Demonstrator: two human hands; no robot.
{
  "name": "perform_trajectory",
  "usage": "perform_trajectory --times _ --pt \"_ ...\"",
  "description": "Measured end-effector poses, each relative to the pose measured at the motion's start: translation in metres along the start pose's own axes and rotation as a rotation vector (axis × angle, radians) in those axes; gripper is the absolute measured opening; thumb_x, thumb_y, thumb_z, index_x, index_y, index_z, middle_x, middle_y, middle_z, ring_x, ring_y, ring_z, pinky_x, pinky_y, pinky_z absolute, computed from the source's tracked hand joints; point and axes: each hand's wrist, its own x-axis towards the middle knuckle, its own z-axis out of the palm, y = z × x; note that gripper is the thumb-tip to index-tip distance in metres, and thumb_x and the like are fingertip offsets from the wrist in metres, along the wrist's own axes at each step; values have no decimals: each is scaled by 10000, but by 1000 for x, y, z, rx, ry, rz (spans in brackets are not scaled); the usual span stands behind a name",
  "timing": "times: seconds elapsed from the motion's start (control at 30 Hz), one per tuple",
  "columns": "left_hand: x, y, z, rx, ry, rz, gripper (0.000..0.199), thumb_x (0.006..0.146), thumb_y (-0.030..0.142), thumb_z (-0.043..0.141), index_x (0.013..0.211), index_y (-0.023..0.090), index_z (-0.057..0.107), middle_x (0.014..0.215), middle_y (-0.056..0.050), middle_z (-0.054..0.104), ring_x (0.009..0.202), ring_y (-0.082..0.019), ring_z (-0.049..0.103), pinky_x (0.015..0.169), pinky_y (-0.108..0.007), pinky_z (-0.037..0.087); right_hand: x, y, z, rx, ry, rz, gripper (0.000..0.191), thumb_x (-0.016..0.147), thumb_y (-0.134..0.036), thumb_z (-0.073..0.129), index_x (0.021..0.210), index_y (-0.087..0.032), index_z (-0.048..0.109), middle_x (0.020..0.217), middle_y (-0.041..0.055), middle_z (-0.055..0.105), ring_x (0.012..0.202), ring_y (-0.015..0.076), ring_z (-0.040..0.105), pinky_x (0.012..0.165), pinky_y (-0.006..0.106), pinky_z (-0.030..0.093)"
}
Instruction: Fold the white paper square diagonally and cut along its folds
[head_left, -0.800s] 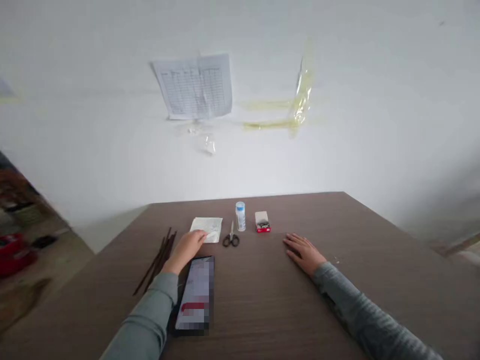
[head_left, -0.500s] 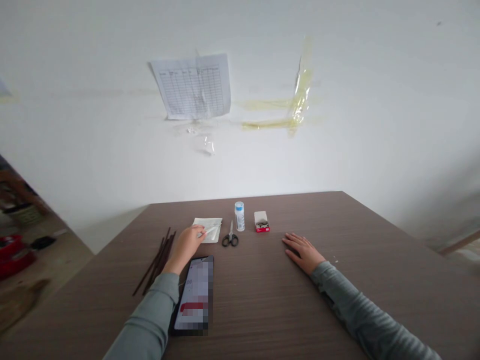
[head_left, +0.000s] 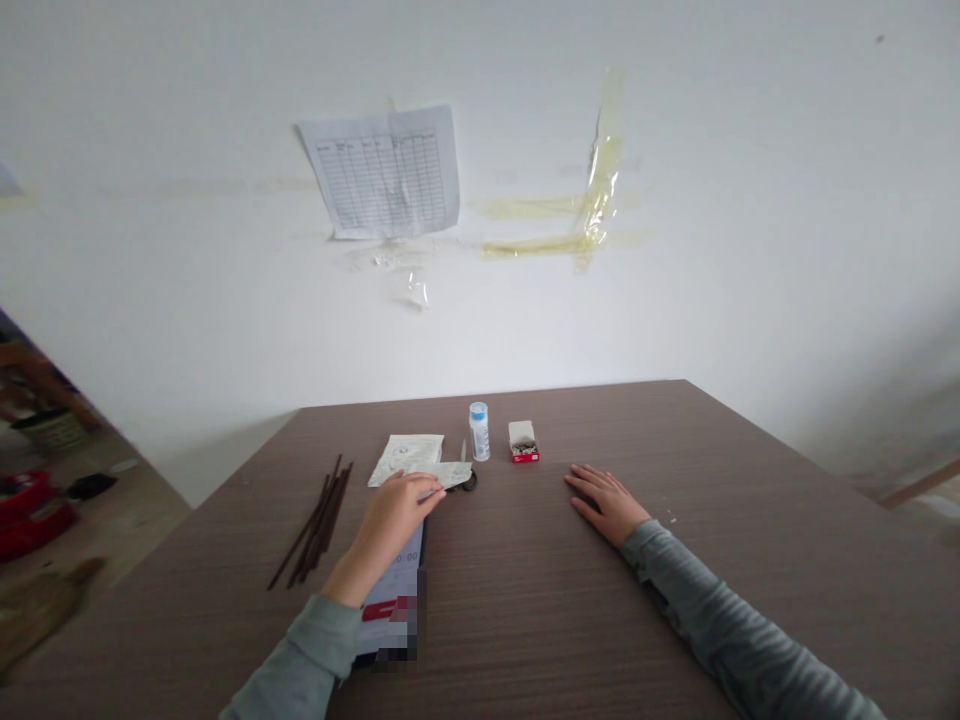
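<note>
My left hand [head_left: 391, 520] pinches a folded white paper slip [head_left: 444, 475] between fingers and thumb, above a phone [head_left: 394, 600] whose screen is blurred. The slip lies across the metal scissors [head_left: 469, 482], hiding most of them. Just behind my hand lies a flat white printed packet [head_left: 405, 460]. My right hand [head_left: 607, 505] rests flat and open on the table, holding nothing. Nearest to it stands a small red-and-white box [head_left: 523, 442] of metal clips or pins, open at the top.
A small bottle with a blue cap [head_left: 479, 432] stands at the table's back. Several thin dark sticks [head_left: 315, 522] lie left of my hand on the brown wood-grain table [head_left: 570, 600]. Behind the table rises a white wall with a taped paper chart [head_left: 382, 172].
My left hand has moved toward me, drawing the white slip off the packet and over the scissors. It now covers more of the phone. My right hand has not moved.
</note>
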Motion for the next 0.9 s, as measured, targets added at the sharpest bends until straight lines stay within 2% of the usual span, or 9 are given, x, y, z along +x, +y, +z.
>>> perform_trajectory --times 0.1,0.23,0.4,0.5,0.63,0.73,0.83,0.9 --pt "-6 5 8 -49 -104 5 225 1164 330 826 1092 286 1035 1288 -106 1040 1258 -353 995 1360 -554 691 0 -2 -2 -8 0 7 546 1185 -474 698 1673 -367 916 1854 127 801 1787 463 712 1472 759 607" --pt "-7 2 10 -112 -158 -49 216 1128 386 858 1148 285 1047 1414 -106 1023 1408 -384 964 1324 -497 719 -1 -5 -4 5 -41 27 591 1191 -483 667 1719 -334 887 1907 129 750 1826 469 668 1510 775 555" --pt "0 -9 4 -45 -140 -70 344 1182 385 782 1402 272 1020 1721 -133 895 1664 -385 835 1490 -559 595 -1 -8 -6 60 -52 34 618 1181 -490 649 1731 -326 878 1929 137 718 1850 484 634 1530 815 501" --pt "4 -7 6 46 -216 -65 454 1170 334 803 1595 283 953 1859 -145 783 1809 -401 707 1566 -645 488 -1 -9 -8 77 -70 50 638 1184 -504 648 1749 -303 865 1951 149 692 1874 492 596 1559 815 453" --pt "1 5 17 134 -344 -98 568 1174 278 787 1736 289 871 1942 -161 694 1869 -416 632 1593 -707 418 -1 -10 -10 59 -91 59 661 1197 -514 637 1782 -281 841 1974 149 664 1895 478 568 1587 774 425" --pt "-8 10 27 140 -327 -80 588 1164 271 802 1748 310 862 1955 -167 682 1865 -413 638 1594 -719 411 -2 -10 -10 52 -74 46 637 1198 -491 641 1764 -290 854 1955 150 688 1877 482 596 1565 791 458" --pt "-22 11 37 126 -238 -11 557 1159 308 833 1715 312 878 1918 -191 729 1818 -437 691 1527 -748 511 -2 -9 -8 30 -44 29 599 1199 -463 646 1732 -315 876 1925 140 729 1845 476 643 1531 790 517" --pt "-31 15 42 140 -207 0 535 1178 314 826 1710 318 882 1931 -202 714 1818 -465 687 1517 -786 511 -2 -8 -6 6 -27 17 579 1200 -455 644 1712 -333 887 1902 130 758 1824 460 674 1508 778 557"
